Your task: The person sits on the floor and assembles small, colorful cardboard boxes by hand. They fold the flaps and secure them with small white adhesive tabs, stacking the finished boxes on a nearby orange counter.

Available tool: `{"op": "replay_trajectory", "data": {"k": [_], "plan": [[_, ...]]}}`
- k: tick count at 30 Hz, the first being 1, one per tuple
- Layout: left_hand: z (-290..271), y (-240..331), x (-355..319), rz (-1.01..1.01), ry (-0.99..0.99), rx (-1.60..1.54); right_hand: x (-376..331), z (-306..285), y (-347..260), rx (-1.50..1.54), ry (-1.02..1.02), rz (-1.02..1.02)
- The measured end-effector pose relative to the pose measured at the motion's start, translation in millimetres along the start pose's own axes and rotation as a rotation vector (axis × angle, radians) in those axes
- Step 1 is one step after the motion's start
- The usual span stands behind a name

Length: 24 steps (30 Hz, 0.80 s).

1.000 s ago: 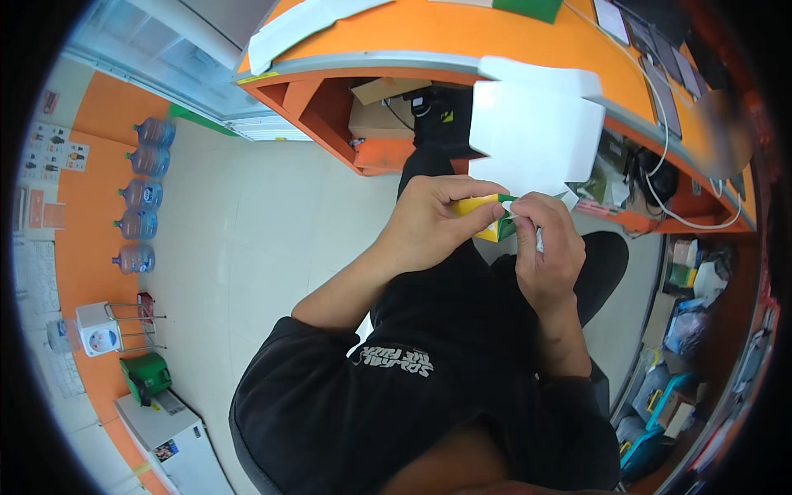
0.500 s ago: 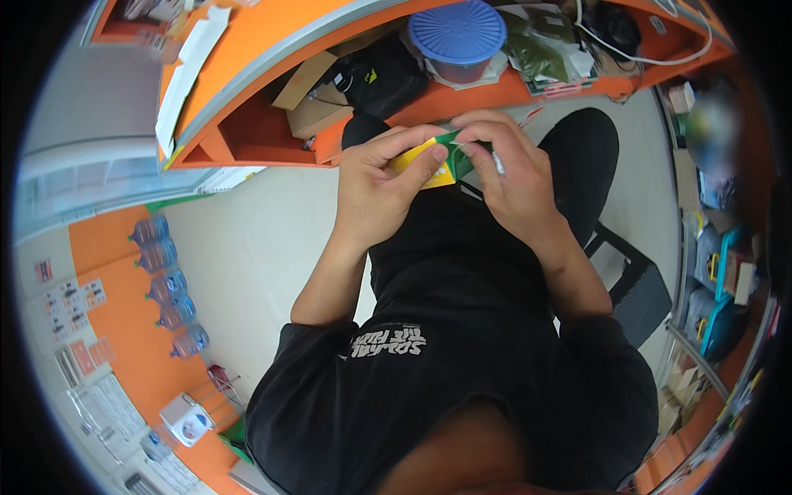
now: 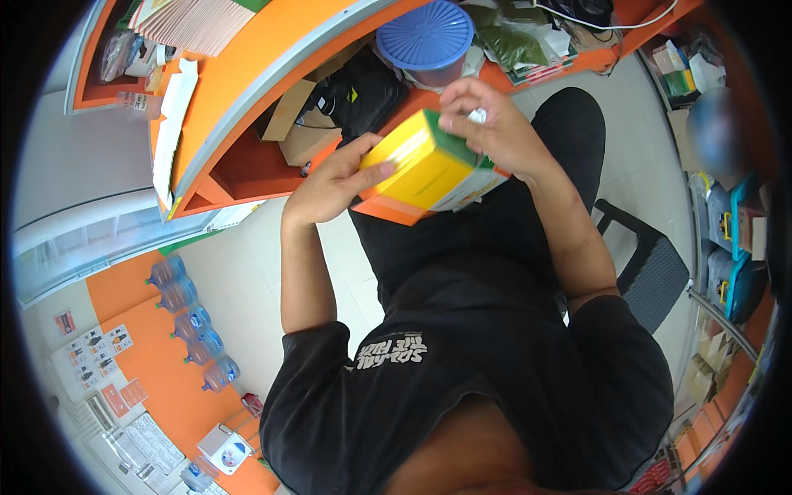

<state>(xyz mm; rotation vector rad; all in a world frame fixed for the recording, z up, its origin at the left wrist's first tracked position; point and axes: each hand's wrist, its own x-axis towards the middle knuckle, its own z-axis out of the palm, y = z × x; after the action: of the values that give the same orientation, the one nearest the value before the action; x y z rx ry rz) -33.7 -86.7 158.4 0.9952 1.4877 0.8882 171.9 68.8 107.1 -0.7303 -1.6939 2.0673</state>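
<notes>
A yellow, green and orange cardboard box (image 3: pixel 412 169) is tilted above my lap. Its left side is gripped by my left hand (image 3: pixel 330 186), thumb across the yellow face and fingers partly hidden behind. At the box's green upper end is my right hand (image 3: pixel 499 132), its fingers curled and the thumb close to the green edge. A small crumpled white scrap (image 3: pixel 477 115) shows among those right fingers. Whether the right thumb presses on the box or is just off it is blurred.
Ahead, an orange shelf holds a blue-lidded tub (image 3: pixel 425 41), a black bag (image 3: pixel 363 95) and an open brown carton (image 3: pixel 309 136). A black stool (image 3: pixel 652 272) stands at right. Several water jugs (image 3: pixel 198 322) line the left wall. Loaded shelving (image 3: pixel 726 239) stands far right.
The box has turned and come nearer, now showing its broad yellow face and orange end. My left hand has shifted left and lower along it; my right hand has risen slightly at the green end.
</notes>
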Motion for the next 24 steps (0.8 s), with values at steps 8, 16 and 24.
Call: {"op": "replay_trajectory", "data": {"k": [8, 16, 24], "plan": [[20, -42, 34, 0.087, 0.316, -0.596, -11, 43, 40, -0.539, 0.226, -0.606], [44, -44, 44, 0.378, 0.597, -0.293, 1, 32, 33, -0.268, 0.403, -0.317], [56, -55, 49, 0.536, 0.604, 0.068, 1, 43, 35, -0.317, 0.426, -0.564]]}}
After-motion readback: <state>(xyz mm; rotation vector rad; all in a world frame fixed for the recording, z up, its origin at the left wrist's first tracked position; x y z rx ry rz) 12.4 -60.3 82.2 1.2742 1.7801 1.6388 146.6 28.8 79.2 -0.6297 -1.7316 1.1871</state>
